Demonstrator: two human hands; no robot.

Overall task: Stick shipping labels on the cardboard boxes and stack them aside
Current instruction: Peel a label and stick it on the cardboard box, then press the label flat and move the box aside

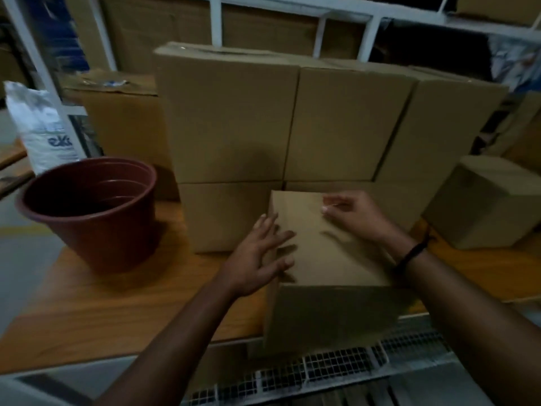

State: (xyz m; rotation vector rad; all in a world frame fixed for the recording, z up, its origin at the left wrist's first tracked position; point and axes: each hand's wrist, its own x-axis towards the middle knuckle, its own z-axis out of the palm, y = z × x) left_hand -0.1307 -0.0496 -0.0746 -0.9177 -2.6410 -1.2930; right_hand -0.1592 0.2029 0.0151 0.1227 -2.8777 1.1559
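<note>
Spread flat, my left hand [257, 256] presses the top of the small cardboard box [322, 259] at the near edge of the table [117, 303]. My right hand [354, 213] curls on its far side, but I cannot tell whether it pinches anything. The box looks light and stiff, so I'd hold its opposite walls. In this dim blur I make out no label. Stacked boxes [234, 118] stand behind.

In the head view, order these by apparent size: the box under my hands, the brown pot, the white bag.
1. Front box, nearest the camera.
2. Brown pot.
3. White bag, farther off, partly hidden.
</note>
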